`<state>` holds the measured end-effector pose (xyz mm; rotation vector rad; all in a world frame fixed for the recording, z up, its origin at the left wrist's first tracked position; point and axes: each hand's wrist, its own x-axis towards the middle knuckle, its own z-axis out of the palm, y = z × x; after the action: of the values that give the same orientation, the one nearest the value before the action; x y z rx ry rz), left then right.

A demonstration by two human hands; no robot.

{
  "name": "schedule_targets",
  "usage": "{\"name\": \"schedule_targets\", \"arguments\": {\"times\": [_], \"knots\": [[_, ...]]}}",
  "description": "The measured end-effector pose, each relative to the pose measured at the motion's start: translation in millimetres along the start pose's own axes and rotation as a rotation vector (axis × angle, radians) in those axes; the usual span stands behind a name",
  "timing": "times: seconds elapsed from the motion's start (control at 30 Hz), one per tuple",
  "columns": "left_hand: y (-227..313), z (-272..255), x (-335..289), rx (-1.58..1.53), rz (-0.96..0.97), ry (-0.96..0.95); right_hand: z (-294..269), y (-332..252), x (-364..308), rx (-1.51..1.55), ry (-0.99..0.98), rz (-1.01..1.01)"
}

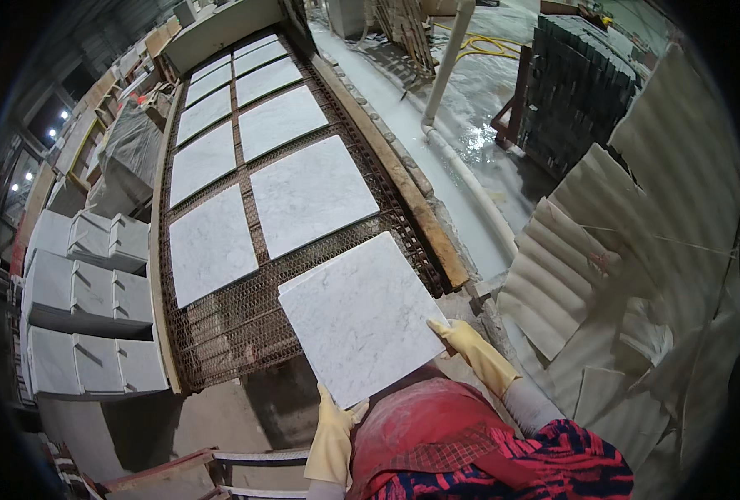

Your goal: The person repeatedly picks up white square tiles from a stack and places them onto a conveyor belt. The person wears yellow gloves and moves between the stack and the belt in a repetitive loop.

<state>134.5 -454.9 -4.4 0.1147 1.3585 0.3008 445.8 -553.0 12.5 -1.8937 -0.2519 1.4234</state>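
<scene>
While both yellow-gloved hands, left hand (pixel 334 433) and right hand (pixel 470 346), grip a white marble tile (pixel 359 317) above the mesh conveyor (pixel 245 321), laying it flat in the bare spot seems next.

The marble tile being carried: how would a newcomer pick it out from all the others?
Find the long wire-mesh conveyor with two rows of white tiles. At its near end one white grey-veined marble tile is held in yellow-gloved hands, left hand and right hand. Unlike its neighbours, it sits skewed, overhanging the mesh.

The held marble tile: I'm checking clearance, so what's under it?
Under the marble tile, the mesh conveyor shows past its far edge. Left hand and right hand grip its near edge; anything directly beneath is covered.
</scene>
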Motion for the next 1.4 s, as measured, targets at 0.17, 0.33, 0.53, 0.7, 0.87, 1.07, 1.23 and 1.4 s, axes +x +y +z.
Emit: {"name": "schedule_targets", "arguments": {"times": [0.17,0.33,0.53,0.7,0.87,1.07,1.23,1.4], "knots": [[0.0,-0.7,5.6,0.013,-0.025,0.054,-15.2,-29.3,-10.5,-0.328,-0.074,0.048],[4.5,1.2,12.3,0.009,-0.041,0.157,-19.4,-43.9,-11.0,-0.554,-0.105,0.058],[11.2,-7.9,19.3,0.064,-0.170,0.142,-15.0,-38.5,-14.2,-0.458,-0.071,-0.026],[13.5,-2.7,14.9,0.047,-0.088,0.172,-4.2,-46.0,-22.9,-0.476,-0.024,-0.016],[31.6,20.3,-18.0,0.049,-0.182,0.226,-5.5,-34.5,-23.4,-0.416,0.005,-0.044],[45.2,22.9,-30.8,0.075,-0.201,0.168,5.9,-58.8,-47.5,-0.422,0.079,-0.061],[38.2,0.2,-40.6,-0.064,-0.125,0.110,10.5,-54.6,-57.5,-0.293,0.091,0.000],[49.4,-37.8,-70.2,-0.055,0.120,-0.405,17.8,-58.1,-75.2,0.116,-0.008,0.076]]}}
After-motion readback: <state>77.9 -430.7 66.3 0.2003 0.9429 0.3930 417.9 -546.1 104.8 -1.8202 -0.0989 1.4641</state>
